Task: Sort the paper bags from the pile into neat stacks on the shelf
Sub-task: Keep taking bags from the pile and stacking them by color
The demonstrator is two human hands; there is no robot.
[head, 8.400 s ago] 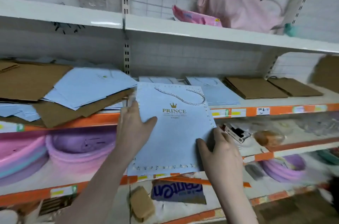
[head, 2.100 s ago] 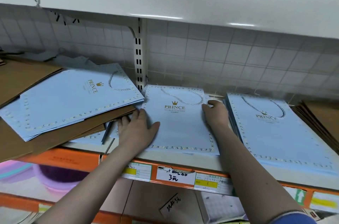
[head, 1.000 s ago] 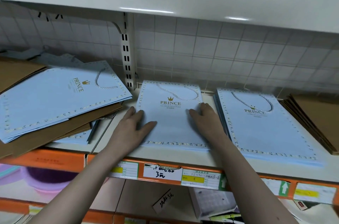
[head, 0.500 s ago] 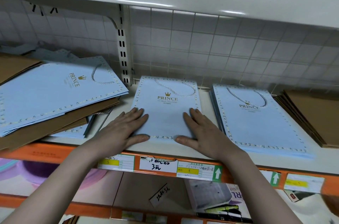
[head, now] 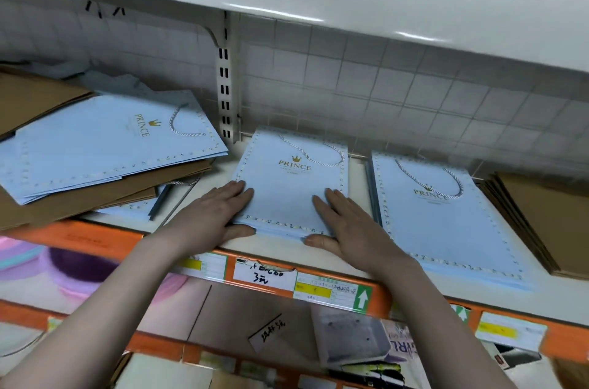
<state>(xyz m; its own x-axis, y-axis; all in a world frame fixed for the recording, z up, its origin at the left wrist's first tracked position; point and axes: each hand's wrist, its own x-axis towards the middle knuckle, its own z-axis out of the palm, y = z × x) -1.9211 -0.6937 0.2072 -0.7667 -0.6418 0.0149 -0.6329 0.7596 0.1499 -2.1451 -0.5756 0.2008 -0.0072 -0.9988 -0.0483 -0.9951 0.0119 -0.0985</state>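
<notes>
While both hands lie flat, fingers straight, the left hand (head: 213, 219) and right hand (head: 347, 223) press the middle blue stack (head: 293, 184) on the shelf (head: 318, 256); the messy pile (head: 105, 149) lies left, a larger blue stack (head: 439, 223) and brown bags (head: 548, 216) right

Two bare forearms reaching forward, left hand (head: 213, 216) flat with fingers straight and together, right hand (head: 347, 223) likewise flat, thumbs pointing inward toward each other
</notes>
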